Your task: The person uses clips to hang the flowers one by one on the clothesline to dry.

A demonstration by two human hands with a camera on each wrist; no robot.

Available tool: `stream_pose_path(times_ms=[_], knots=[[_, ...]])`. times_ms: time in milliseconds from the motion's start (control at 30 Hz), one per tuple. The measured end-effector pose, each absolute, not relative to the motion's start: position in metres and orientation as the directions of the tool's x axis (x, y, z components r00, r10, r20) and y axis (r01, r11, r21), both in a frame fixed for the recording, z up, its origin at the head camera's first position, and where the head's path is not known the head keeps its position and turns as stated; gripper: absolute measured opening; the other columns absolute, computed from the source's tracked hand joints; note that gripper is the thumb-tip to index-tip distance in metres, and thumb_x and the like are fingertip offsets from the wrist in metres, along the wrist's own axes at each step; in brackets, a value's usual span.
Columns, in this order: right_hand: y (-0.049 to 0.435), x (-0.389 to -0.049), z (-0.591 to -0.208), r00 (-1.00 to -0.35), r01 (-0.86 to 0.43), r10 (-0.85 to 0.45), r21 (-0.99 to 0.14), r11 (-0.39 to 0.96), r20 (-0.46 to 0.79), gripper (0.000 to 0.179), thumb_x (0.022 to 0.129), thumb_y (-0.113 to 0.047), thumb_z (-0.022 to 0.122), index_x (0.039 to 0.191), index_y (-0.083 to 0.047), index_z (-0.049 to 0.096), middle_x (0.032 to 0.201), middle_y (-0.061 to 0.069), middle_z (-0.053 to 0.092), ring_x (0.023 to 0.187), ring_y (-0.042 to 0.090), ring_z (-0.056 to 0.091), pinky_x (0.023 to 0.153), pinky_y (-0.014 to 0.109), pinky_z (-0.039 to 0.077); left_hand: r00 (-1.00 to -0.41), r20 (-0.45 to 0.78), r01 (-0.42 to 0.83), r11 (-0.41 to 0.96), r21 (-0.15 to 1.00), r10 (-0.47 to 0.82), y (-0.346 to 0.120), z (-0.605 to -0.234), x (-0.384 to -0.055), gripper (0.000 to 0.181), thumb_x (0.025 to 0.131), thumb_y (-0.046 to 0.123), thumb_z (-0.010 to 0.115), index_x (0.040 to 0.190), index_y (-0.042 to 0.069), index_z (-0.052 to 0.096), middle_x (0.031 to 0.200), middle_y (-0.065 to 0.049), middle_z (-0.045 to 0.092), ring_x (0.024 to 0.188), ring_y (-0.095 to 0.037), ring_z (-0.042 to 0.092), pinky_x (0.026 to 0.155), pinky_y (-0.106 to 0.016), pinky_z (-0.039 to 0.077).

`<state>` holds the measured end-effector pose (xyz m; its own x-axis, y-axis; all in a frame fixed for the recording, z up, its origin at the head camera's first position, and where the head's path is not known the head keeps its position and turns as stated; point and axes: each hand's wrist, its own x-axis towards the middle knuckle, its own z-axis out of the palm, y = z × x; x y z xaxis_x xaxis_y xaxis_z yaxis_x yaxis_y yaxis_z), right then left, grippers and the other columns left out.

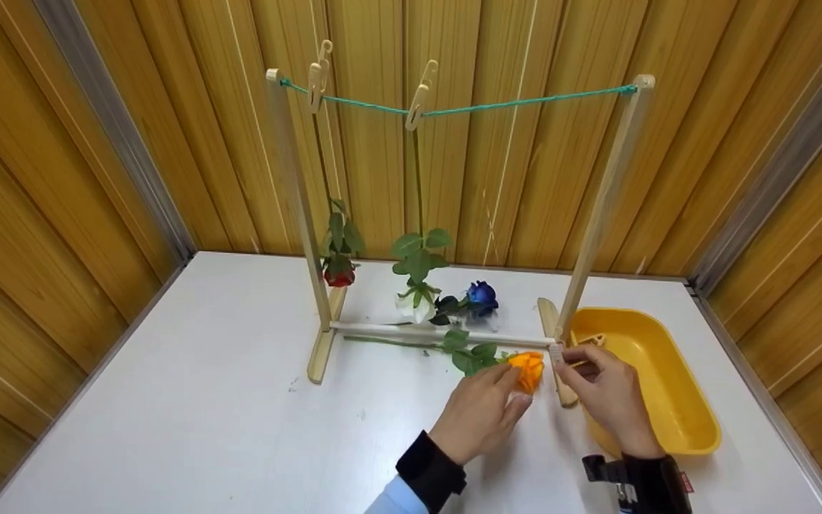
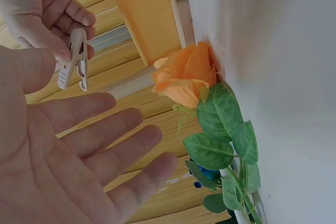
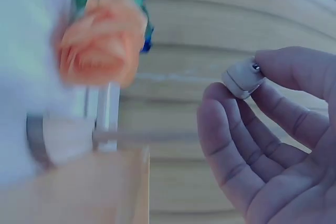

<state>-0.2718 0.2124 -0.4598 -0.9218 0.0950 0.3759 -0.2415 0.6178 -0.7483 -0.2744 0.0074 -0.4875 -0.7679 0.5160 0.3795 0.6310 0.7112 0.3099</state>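
Observation:
My right hand [image 1: 612, 394] pinches a beige clothespin [image 2: 75, 61] between thumb and fingers, above the right foot of the wooden rack. In the right wrist view only an end of that clothespin [image 3: 242, 78] shows past the fingertips. An orange rose [image 1: 531, 371] with green leaves lies on the table, its stem pointing left along the rack's bottom bar. Close beside the bloom is my left hand [image 1: 477, 408]. Its fingers are spread and nearly straight in the left wrist view, holding nothing, with a gap between them and the rose.
A green cord [image 1: 525, 102] spans the rack. Clothespins hold a red rose [image 1: 340, 274] and a white rose [image 1: 415, 308] upside down from it. A blue rose [image 1: 482, 297] lies behind the bottom bar. Right of the rack stands a yellow basin [image 1: 668, 385] with clothespin visible inside.

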Motion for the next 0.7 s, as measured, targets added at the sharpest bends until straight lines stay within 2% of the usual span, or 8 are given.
stream_pose_path(times_ms=[133, 233, 433, 700], knots=[[0.196, -0.272, -0.459, -0.942, -0.255, 0.052, -0.809, 0.530, 0.331, 0.014, 0.091, -0.001, 0.077, 0.104, -0.004, 0.075, 0.096, 0.009, 0.073, 0.077, 0.011, 0.067, 0.066, 0.021, 0.057, -0.768, 0.428, 0.632, 0.674, 0.383, 0.477, 0.002, -0.488, -0.276, 0.045, 0.109, 0.035, 0.051, 0.139, 0.003, 0.062, 0.133, -0.012, 0.067, 0.120, -0.023, 0.066, 0.101, -0.039, 0.053], [0.185, -0.273, -0.458, -0.946, -0.272, 0.015, -0.819, 0.506, 0.323, 0.014, 0.090, 0.000, 0.078, 0.102, -0.005, 0.075, 0.096, 0.008, 0.073, 0.077, 0.012, 0.068, 0.069, 0.020, 0.056, -0.774, 0.440, 0.626, 0.654, 0.424, 0.455, 0.001, -0.488, -0.276, 0.044, 0.107, 0.036, 0.055, 0.139, 0.006, 0.063, 0.128, -0.010, 0.069, 0.115, -0.020, 0.067, 0.097, -0.037, 0.054], [0.171, -0.271, -0.458, -0.954, -0.289, -0.058, -0.852, 0.437, 0.294, 0.017, 0.087, 0.001, 0.079, 0.102, -0.003, 0.071, 0.097, 0.010, 0.072, 0.076, 0.012, 0.070, 0.067, 0.022, 0.057, -0.749, 0.517, 0.645, 0.634, 0.427, 0.414, -0.001, -0.490, -0.276, 0.042, 0.100, 0.031, 0.070, 0.136, 0.009, 0.065, 0.117, -0.003, 0.072, 0.107, -0.015, 0.067, 0.090, -0.031, 0.055], [0.163, -0.269, -0.456, -0.955, -0.295, -0.089, -0.873, 0.388, 0.283, 0.028, 0.086, 0.005, 0.078, 0.108, 0.003, 0.060, 0.100, 0.014, 0.067, 0.081, 0.015, 0.069, 0.071, 0.022, 0.057, -0.712, 0.603, 0.664, 0.626, 0.410, 0.360, -0.001, -0.492, -0.281, 0.021, 0.090, 0.020, 0.081, 0.105, 0.011, 0.071, 0.095, 0.002, 0.068, 0.089, -0.009, 0.063, 0.078, -0.021, 0.052]])
